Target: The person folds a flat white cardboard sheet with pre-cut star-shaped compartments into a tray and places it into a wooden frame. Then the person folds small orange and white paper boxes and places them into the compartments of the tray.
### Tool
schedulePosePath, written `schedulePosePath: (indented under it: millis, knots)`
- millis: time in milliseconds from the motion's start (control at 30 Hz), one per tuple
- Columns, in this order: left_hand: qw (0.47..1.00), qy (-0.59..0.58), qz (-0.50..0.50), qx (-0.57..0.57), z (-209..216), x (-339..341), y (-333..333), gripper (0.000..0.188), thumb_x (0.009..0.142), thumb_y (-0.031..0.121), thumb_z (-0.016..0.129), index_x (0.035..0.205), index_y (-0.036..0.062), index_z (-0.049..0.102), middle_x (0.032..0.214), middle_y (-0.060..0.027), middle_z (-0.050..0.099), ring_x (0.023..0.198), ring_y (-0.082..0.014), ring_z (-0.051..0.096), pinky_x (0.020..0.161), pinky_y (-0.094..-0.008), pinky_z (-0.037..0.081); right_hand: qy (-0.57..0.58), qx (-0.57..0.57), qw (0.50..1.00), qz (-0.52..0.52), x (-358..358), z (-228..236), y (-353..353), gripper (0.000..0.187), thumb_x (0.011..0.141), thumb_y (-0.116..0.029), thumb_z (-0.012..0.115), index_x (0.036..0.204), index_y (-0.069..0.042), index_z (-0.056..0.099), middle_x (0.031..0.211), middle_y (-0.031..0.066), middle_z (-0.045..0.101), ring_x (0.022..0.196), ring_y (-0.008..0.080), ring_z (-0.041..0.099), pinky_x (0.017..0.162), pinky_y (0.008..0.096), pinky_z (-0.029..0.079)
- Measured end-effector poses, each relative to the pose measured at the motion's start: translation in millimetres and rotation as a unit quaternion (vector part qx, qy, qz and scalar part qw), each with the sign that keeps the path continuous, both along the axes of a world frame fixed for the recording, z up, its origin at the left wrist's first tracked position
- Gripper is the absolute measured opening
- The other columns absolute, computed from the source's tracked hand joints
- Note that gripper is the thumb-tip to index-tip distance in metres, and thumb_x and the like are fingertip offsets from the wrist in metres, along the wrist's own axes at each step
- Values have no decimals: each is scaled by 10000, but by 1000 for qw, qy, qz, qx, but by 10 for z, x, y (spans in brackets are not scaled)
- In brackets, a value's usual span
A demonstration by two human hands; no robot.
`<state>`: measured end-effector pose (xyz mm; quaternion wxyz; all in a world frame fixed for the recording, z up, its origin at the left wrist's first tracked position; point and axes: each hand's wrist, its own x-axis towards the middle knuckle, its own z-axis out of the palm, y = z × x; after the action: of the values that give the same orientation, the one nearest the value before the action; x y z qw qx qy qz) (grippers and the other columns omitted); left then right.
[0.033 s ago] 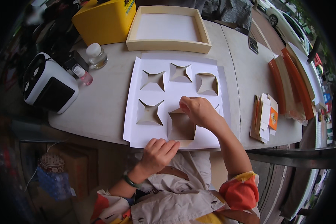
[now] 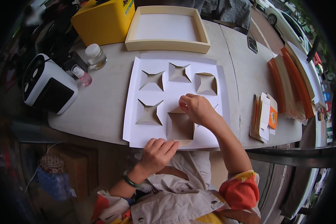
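A white cardboard insert (image 2: 153,63) lies on the table in front of me, with several square openings cut in it and their flaps folded down. In the near row, the middle opening (image 2: 181,128) is the widest, with its flaps spread apart. My right hand (image 2: 198,109) is over that opening's far edge, fingers and thumb pinched on the far flap. It covers part of the opening to its right. My left hand (image 2: 158,154) is at the insert's near edge, fingers curled and pressed together, their tips against the near flap (image 2: 184,142).
A shallow wooden tray (image 2: 168,45) stands behind the insert, beside a yellow box (image 2: 102,22). On the left are a white appliance (image 2: 50,84), a lidded jar (image 2: 97,58) and a pink spray bottle (image 2: 84,76). Folded cartons (image 2: 264,117), orange boards (image 2: 296,82) and a phone (image 2: 252,44) are on the right.
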<state>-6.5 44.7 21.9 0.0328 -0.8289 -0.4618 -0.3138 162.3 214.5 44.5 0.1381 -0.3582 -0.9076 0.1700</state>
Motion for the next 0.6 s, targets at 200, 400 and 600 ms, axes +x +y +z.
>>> schedulePosePath:
  millis: [200,400,600]
  knots:
    - [1000,2,-7,-13,-37,-4,11,265,728,92,641,982,55,705,964,-10,649,730,-177,538,631,-314,435,32,18,999,-24,2,-234,79,25,769,-49,657,747,-55,647,795,103,629,747,305,622,674,402,511]
    - [999,-8,-18,-34,-43,-15,30,272,743,98,627,1003,43,685,962,-12,627,757,-185,537,642,-320,428,53,1,998,-24,74,-55,60,60,800,-50,695,846,-29,664,840,123,649,728,308,656,657,388,528]
    - [998,-39,7,-54,-22,1,17,301,725,58,701,1024,40,671,977,-47,607,786,-215,551,669,-352,440,160,2,983,-92,519,518,-150,136,804,-21,723,924,-19,658,887,115,658,744,264,681,643,360,540]
